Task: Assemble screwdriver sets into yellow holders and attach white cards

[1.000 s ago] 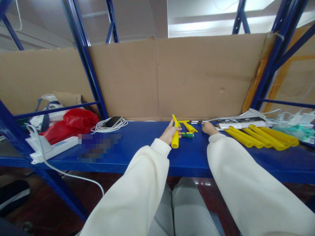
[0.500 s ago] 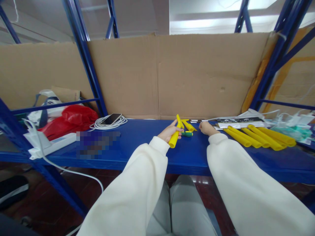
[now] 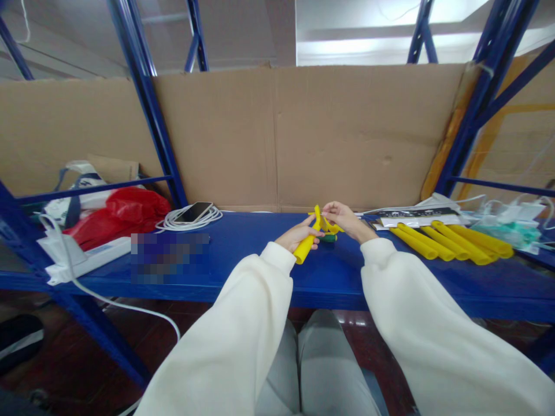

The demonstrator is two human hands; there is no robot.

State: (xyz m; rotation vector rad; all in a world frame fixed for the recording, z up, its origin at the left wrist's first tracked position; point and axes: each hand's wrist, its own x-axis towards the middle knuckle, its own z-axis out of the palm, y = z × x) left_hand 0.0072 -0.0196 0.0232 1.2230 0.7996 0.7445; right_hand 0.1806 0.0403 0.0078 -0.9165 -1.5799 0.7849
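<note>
My left hand (image 3: 296, 235) is closed around a yellow plastic handle-like piece (image 3: 304, 249), a hollow tube with a narrower bent upper end. It is held tilted, just above the blue shelf. Close to that upper end, my right hand (image 3: 344, 219) has its fingertips pinched together; what they hold, if anything, is too small to make out. Behind the hands lie another yellow piece (image 3: 335, 229), partly hidden, and a green and yellow screwdriver handle (image 3: 330, 237), also partly covered by my left hand.
Several yellow tubes (image 3: 448, 242) lie in a row at the right, beside a black-and-white packet (image 3: 420, 215). On the left are a phone (image 3: 196, 212) on a coiled white cable (image 3: 167, 222), a white power strip (image 3: 99, 257) and a red bag (image 3: 130, 211). Cardboard (image 3: 217, 138) stands behind.
My right hand has moved left and up from the back of the shelf to the upper end of the yellow piece. My left hand keeps its hold on the piece.
</note>
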